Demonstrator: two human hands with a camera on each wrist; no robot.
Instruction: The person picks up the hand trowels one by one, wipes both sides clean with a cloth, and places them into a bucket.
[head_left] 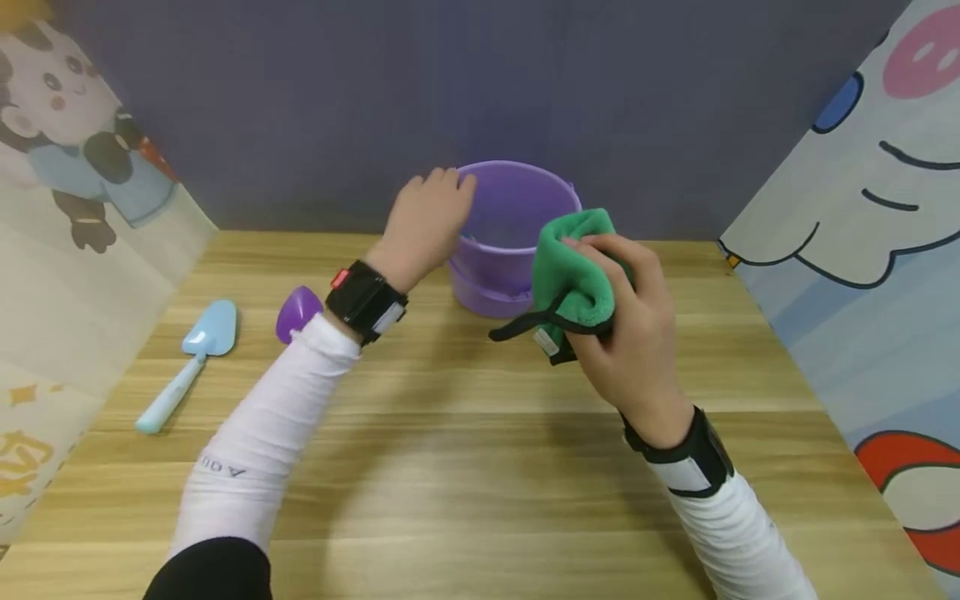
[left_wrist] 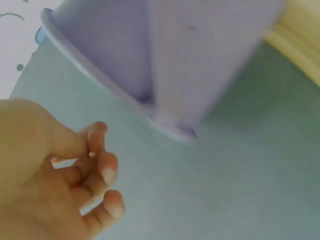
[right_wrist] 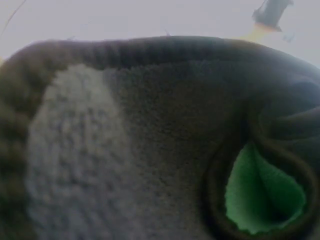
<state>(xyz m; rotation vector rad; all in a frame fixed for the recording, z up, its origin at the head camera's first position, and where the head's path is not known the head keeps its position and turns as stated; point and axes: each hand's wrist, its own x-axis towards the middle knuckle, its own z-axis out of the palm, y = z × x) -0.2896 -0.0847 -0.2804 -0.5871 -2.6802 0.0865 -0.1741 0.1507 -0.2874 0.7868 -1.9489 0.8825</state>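
A green cloth (head_left: 572, 271) with dark edging and a dangling loop is bunched up in my right hand (head_left: 630, 325), which grips it in front of the purple bucket (head_left: 491, 268). Its dark edging and a green fold (right_wrist: 260, 195) fill much of the right wrist view, which hides the fingers there. My left hand (head_left: 427, 221) is at the bucket's left rim in the head view. From the left wrist, that hand (left_wrist: 55, 170) shows loosely bent fingers with nothing in them, a gap away from the bucket's rim (left_wrist: 100, 82). The bucket stands upright near the back wall.
On the wooden table (head_left: 450, 483), a light blue toy trowel (head_left: 210, 329) lies at the left. A rounded purple piece (head_left: 298, 312) sits beside it, partly behind my left forearm. A grey back wall (head_left: 337, 108) and printed side panels border the table.
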